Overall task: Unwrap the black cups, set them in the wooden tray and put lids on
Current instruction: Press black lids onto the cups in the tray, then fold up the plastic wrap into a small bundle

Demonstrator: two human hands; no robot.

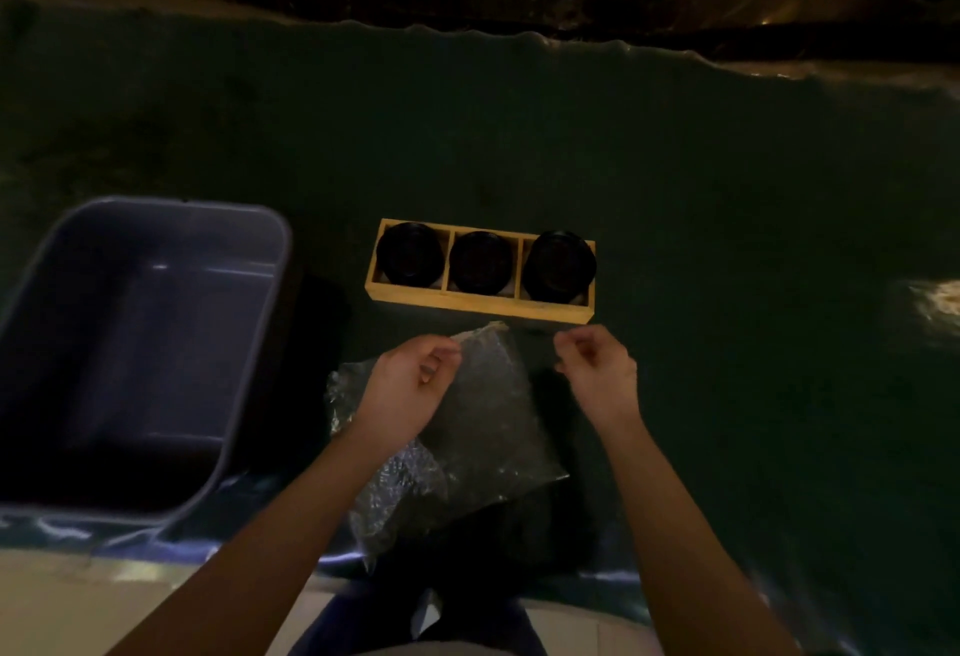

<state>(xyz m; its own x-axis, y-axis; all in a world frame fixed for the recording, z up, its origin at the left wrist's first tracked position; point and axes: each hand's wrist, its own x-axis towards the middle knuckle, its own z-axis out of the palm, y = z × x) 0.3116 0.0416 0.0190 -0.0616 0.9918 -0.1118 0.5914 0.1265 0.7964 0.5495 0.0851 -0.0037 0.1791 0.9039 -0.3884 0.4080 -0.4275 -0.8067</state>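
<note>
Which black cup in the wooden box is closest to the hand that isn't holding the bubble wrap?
The rightmost cup in the wooden tray. It sits just beyond the right hand; the other two are farther left.

A dark green cloth-covered table [675,177] is seen, on which a wooden tray [480,299], a grey plastic tub [249,359] and crumpled bubble wrap [467,442] are laid.
</note>
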